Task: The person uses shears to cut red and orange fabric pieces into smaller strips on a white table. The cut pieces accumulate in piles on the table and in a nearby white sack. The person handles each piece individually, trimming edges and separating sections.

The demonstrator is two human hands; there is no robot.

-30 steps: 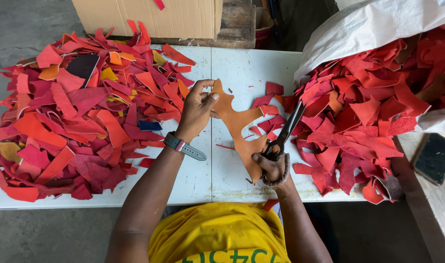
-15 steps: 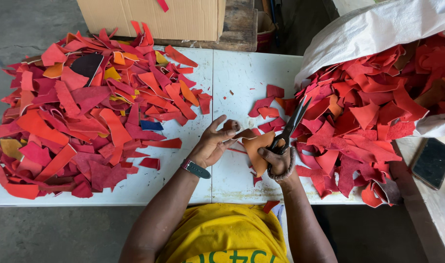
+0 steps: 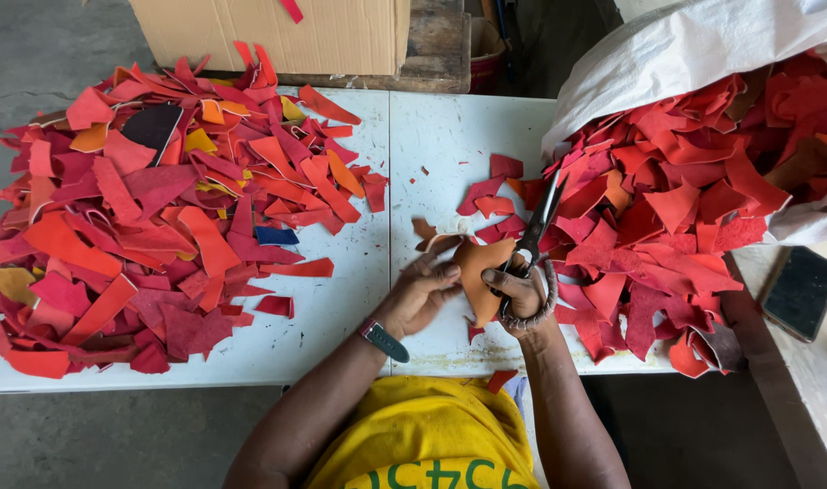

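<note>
Leather piece [image 3: 478, 272] now lower, w/ scissors [image 3: 533, 237].

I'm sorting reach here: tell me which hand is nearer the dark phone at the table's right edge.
Right. The right hand, holding the scissors, is on the side toward the phone; the left hand sits farther off, beyond the tan leather piece.

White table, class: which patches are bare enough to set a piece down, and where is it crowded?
On the white table, bare room lies between the left scrap pile and the left hand, along the near edge, and at the far middle before the cardboard box. It is crowded under both piles; the right pile spills from the sack.
</note>
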